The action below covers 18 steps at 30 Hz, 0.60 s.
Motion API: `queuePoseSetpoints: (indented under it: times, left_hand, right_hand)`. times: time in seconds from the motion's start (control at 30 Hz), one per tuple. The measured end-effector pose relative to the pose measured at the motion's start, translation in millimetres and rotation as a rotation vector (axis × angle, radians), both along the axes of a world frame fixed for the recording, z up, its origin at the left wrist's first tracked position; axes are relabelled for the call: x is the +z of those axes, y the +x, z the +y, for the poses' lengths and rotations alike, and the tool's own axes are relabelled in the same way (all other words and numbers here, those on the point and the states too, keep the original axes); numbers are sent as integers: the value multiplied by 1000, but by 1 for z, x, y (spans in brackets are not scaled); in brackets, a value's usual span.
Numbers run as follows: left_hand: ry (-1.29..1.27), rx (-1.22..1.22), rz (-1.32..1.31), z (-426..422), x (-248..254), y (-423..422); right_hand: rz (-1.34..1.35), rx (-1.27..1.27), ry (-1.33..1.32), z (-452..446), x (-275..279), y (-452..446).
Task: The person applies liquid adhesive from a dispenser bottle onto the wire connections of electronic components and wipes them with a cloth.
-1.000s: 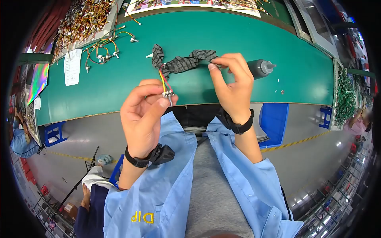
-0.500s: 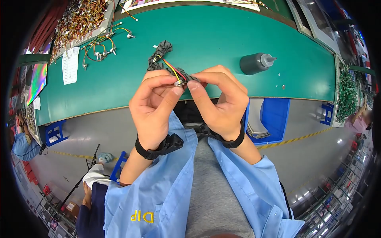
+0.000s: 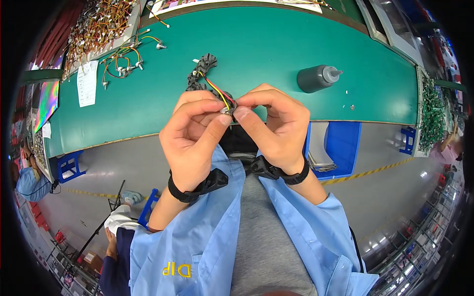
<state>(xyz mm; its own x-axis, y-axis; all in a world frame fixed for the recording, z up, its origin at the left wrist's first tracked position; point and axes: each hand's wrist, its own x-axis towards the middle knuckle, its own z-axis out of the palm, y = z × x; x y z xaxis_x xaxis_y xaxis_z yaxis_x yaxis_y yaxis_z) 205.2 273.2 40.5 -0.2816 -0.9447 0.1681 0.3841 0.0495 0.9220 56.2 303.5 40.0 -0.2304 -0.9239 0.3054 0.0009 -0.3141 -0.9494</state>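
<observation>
My left hand pinches a small metal component with yellow, red and black wires running up from it. Right beside it, my right hand has thumb and forefinger closed on the end of a dark grey patterned cloth strip, against the component. Most of the strip lies behind my left fingers on the green table. The exact contact between the fingertips, cloth and component is partly hidden.
A grey squeeze bottle stands to the right. Wired components and a paper slip lie at the left, below a heap of wires. A blue bin is below the table edge. Another person's arm shows at lower left.
My right hand has moved left and down with the cloth strip, meeting my left hand. The component has shifted slightly right, and the strip has bunched up beside it.
</observation>
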Motion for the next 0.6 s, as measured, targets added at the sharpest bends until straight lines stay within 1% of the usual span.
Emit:
queuePoseSetpoints:
  times: [0.03,0.13,0.3,0.43,0.53,0.6]
  left_hand:
    - [0,-8,0,0,1,0]
    - [0,-23,1,0,1,1]
    - [37,-42,14,2,-1,0]
    - [31,-51,4,2,-2,0]
    - [26,-66,1,1,-5,0]
    - [28,-78,8,0,-5,0]
  right_hand:
    - [-1,-1,0,0,0,0]
    - [-121,57,63,1,0,-1]
    - [-118,36,68,2,-1,1]
    - [-187,39,121,4,0,4]
    - [-306,46,179,4,0,6]
    - [-338,58,196,5,1,7]
